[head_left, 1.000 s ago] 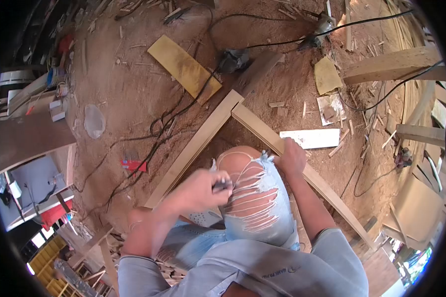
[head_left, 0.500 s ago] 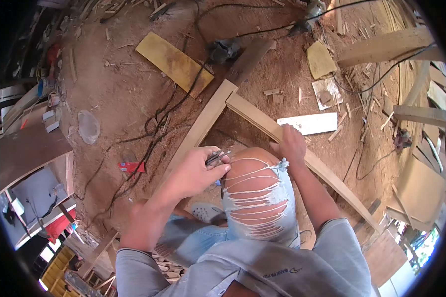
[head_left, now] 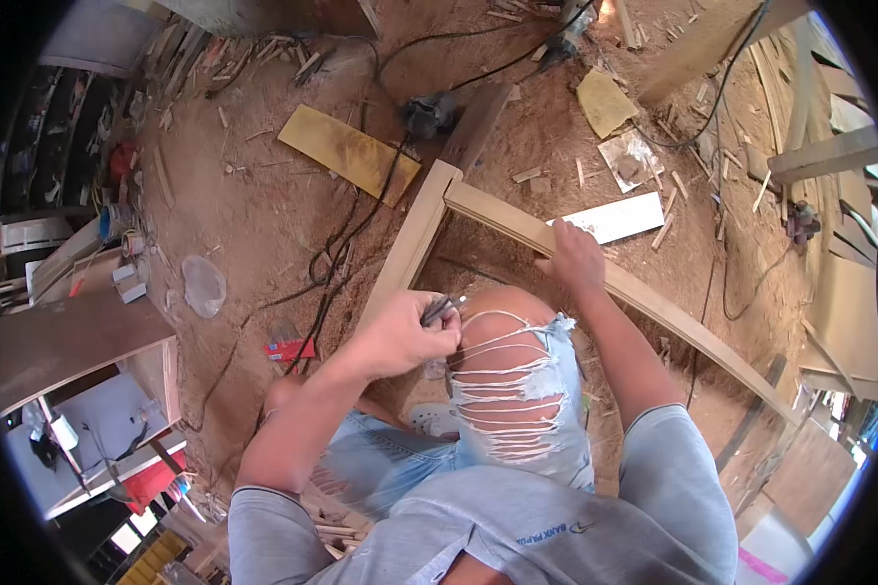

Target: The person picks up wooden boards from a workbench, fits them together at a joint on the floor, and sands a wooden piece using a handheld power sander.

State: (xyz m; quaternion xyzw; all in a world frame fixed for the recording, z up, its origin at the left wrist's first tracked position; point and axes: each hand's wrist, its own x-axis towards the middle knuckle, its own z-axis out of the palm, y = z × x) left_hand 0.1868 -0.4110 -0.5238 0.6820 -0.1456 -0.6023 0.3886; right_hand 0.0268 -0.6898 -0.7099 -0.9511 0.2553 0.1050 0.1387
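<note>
On the left side stands a dark shelf (head_left: pixel 63 146) with slots, and there are small things in the slots, too small to name. Near it is a blue round thing (head_left: pixel 115 220) that looks like a can; I cannot see inside it. Lower down there is a big brown box (head_left: pixel 73 341) with a grey flat part, and a white thing (head_left: pixel 63 431) and a black thing lie on the grey.

The left hand (head_left: pixel 405 333) is bent in beside the bare knee (head_left: pixel 502 327). Its fingers are curled and pinched together on a thin dark tool (head_left: pixel 438 310), and the light tip points away from the hand, near the knee. The right arm reaches forward past the knee. The right hand (head_left: pixel 575 259) is closed over the wooden frame (head_left: pixel 498 216), with its fingers over the far edge and its thumb on the near side. The frame's corner is out in front. A white board (head_left: pixel 612 218) lies just past the right hand.
</note>
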